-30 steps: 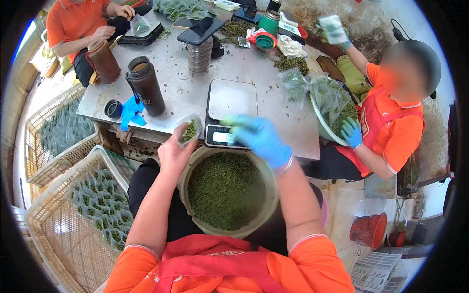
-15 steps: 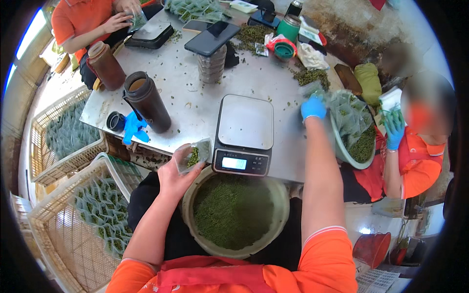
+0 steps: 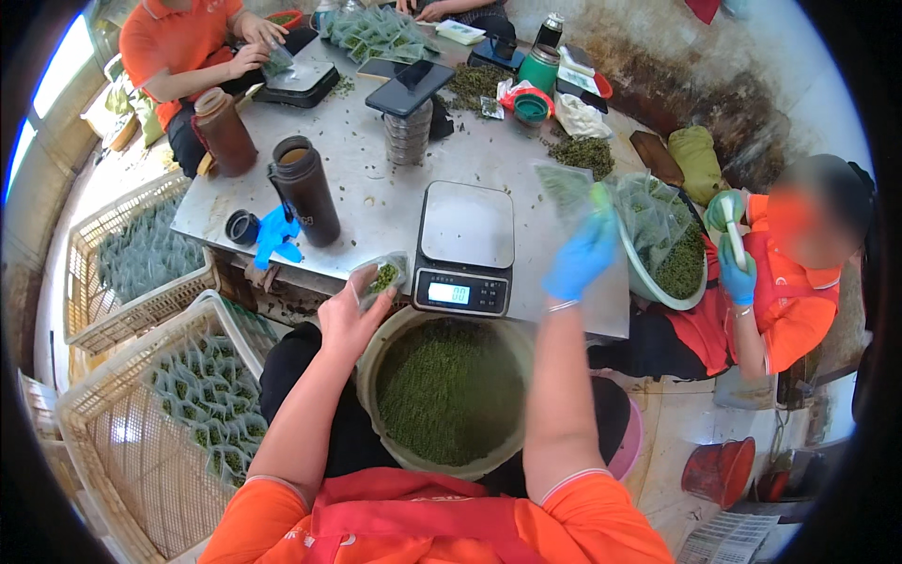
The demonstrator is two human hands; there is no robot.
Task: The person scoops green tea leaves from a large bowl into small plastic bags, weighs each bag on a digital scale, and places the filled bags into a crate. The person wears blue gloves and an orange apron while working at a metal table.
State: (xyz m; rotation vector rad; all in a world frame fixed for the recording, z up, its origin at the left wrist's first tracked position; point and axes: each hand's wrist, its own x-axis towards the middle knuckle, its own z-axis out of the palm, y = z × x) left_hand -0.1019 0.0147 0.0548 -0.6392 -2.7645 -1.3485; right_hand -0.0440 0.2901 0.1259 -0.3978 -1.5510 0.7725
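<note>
In my bare left hand [image 3: 349, 315], a small clear bag [image 3: 383, 276] of green peppercorn-like berries is pinched by the fingers, its mouth upward. It is just left of the digital scale [image 3: 467, 226], whose plate bears nothing and whose display is lit. My right hand [image 3: 583, 261], in a blue glove, is over the table's right side, partly smeared by motion. Its fingers appear closed on the edge of another clear bag [image 3: 562, 188] with green contents. Below the scale, between my legs, a large round tub [image 3: 368, 362] holds loose green berries [image 3: 446, 395].
At right stands a pale basin [image 3: 648, 282] with bags and berries; a co-worker [image 3: 799, 301] sits beside it. Crates [image 3: 113, 451] with filled bags are at left. A dark bottle [image 3: 305, 193], a brown bottle [image 3: 225, 136] and a phone [image 3: 411, 87] stand on the table [image 3: 376, 216].
My right hand has moved left and nearer to me, away from the basin, and the clear bag by it has shifted left too. My left hand keeps its bag beside the scale.
</note>
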